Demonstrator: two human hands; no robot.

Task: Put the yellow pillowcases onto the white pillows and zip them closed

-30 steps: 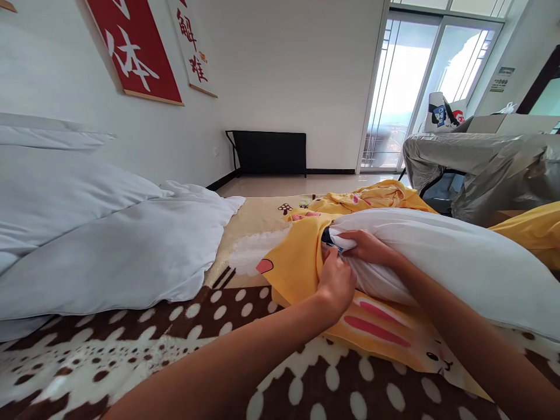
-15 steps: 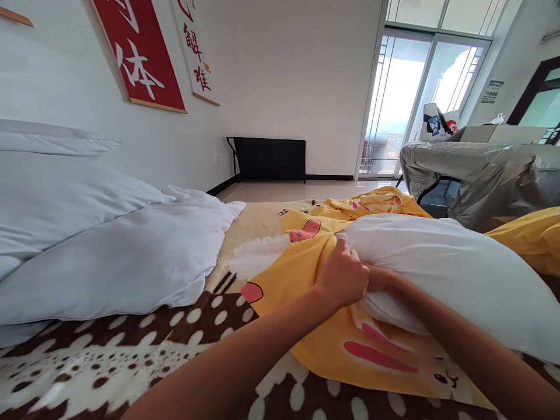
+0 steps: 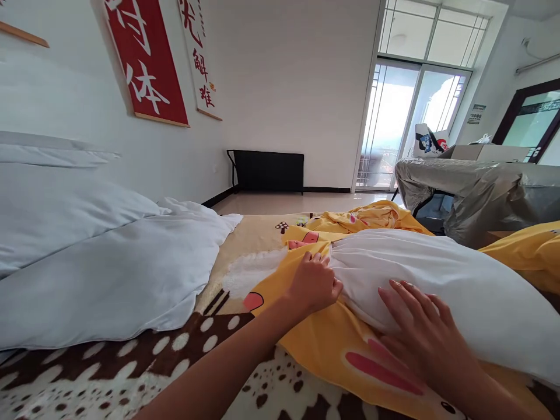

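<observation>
A plump white pillow [image 3: 441, 262] lies on the right, its left end gathered at the mouth of a yellow pillowcase [image 3: 280, 280] printed with pink-eared rabbits. My left hand [image 3: 315, 281] is closed in a fist at that gathered end, gripping the pillowcase edge; the exact folds inside the fist are hidden. With fingers spread, my right hand [image 3: 422, 326] rests over the near side of the white pillow, above the rabbit's pink ear. Part of the pillowcase spreads out under the pillow.
More white pillows [image 3: 100, 262] are piled on the left. Beneath everything is a brown and cream patterned blanket [image 3: 210, 332]. Yellow cloth [image 3: 376, 214] lies crumpled behind, with another yellow piece [image 3: 529, 251] at right. A plastic-covered table [image 3: 464, 175] stands beyond.
My right hand has let go beside the left and moved right, opening over the pillow. My left hand has shifted slightly left and down. The view has tilted up a little.
</observation>
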